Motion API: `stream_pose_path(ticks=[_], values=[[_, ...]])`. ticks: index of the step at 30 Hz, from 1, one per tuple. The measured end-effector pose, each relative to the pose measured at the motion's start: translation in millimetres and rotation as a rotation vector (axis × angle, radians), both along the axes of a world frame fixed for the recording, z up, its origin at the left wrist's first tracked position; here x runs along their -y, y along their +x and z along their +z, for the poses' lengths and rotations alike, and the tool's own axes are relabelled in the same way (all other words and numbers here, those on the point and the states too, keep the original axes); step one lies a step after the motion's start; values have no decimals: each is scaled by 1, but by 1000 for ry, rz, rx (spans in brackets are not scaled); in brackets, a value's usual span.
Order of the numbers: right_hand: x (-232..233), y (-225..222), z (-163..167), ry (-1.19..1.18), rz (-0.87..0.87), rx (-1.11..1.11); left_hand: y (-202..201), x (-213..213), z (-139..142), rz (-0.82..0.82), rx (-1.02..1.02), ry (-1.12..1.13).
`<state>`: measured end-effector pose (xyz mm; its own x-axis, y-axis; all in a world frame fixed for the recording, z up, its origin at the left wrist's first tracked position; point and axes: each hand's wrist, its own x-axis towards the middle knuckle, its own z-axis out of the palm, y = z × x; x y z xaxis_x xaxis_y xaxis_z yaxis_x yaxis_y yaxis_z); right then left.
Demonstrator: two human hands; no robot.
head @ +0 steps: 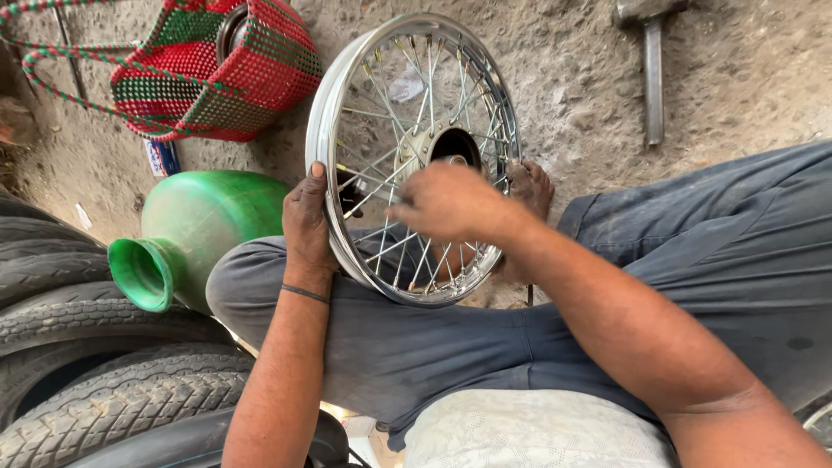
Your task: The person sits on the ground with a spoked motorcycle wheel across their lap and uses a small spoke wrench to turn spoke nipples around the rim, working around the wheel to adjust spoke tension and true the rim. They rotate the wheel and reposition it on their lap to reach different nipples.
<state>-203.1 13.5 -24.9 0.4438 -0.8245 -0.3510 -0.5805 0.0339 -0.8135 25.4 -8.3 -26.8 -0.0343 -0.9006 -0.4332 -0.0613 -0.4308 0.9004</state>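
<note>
Fingers [314, 186] of my left hand [308, 225] are clamped on the rim [322, 121] of a spoked wheel [416, 156], thumb on the outer face, steadying it upright on my lap. Fingers of my right hand [446, 201] lie across the spokes [381, 169], just below the hub [451, 146]; the hand is blurred, and I cannot tell whether they are together or pinching a spoke. Beyond my right fingers my bare foot [530, 186] rests on the dirt floor [572, 87] behind the wheel. Left of my left fingers a green jug [186, 230] lies on its side, with a red-and-green woven basket [217, 74] beyond it. Tyres [95, 381] are stacked below the jug. A hammer [652, 61] lies well beyond my right fingers.
</note>
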Motion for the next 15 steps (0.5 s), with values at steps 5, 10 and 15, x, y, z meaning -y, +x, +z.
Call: stream_pose_path(ticks=[5,10,15], values=[[-6,11,-1,74,-51,0,-5,-1,4,-41,-49,-15],[-3,5,-20,-45,-56,85,9,-2,-15,-6,-48,7],[4,9,-8,-46,-15,-92,11,8,-20,-55,-37,69]])
